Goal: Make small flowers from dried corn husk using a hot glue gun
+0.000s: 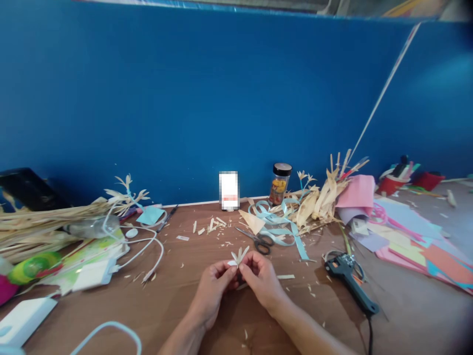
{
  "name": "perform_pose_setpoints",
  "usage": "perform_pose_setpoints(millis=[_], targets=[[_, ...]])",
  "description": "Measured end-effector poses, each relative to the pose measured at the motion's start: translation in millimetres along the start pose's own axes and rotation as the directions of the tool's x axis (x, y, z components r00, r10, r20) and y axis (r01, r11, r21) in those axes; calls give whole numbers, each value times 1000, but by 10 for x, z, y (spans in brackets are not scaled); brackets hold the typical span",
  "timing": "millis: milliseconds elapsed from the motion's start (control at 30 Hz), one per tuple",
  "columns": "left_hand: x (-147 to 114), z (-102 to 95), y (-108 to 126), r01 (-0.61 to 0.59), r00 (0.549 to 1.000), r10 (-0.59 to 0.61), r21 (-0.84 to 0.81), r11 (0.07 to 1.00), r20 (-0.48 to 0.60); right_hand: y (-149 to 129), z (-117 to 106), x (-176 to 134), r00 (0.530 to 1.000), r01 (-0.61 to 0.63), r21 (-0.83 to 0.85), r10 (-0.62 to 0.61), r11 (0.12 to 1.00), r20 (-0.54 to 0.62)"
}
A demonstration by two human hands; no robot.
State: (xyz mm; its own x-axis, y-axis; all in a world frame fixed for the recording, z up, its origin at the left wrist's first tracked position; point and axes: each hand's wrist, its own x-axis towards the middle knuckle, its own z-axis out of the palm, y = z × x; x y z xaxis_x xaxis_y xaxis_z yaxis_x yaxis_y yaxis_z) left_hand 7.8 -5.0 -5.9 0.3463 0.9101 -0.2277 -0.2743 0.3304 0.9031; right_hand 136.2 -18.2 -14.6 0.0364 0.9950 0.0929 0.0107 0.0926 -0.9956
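Between the fingertips of both hands is a small flower of pale dried husk strips (240,256), its petals fanned upward. My left hand (219,281) pinches its base from the left. From the other side my right hand (260,276) pinches it too, thumb against the petals. The flower's lower end is hidden by the fingers. Just beyond the hands lie black-handled scissors (263,242), beside a pale husk triangle (252,223). Light blue ribbon (284,219) curls behind them. Cut husk scraps (213,224) are strewn across the brown table (173,305).
A black glue gun (351,283) with its cord lies at the right, near coloured paper sheets (414,241). Dried husks (314,207) and a black-lidded jar (280,185) stand by the blue wall (221,98). White cables (157,246) and a husk bundle (44,224) occupy the left.
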Motion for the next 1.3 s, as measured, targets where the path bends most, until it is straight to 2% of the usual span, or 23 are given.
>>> perform_pose_setpoints(millis=[800,933,1300], targets=[[-23,3,-1,-19,999,20,19,1000,-37,-18,6,-5,1000,-15,-10,15,1000,10],[-33,4,-10,-10,999,12,25,1000,-53,-32,4,-3,1000,-3,-22,2,1000,-14],[-28,12,-29,-21,990,28,55,998,-137,-85,28,-21,1000,-16,51,16,999,10]])
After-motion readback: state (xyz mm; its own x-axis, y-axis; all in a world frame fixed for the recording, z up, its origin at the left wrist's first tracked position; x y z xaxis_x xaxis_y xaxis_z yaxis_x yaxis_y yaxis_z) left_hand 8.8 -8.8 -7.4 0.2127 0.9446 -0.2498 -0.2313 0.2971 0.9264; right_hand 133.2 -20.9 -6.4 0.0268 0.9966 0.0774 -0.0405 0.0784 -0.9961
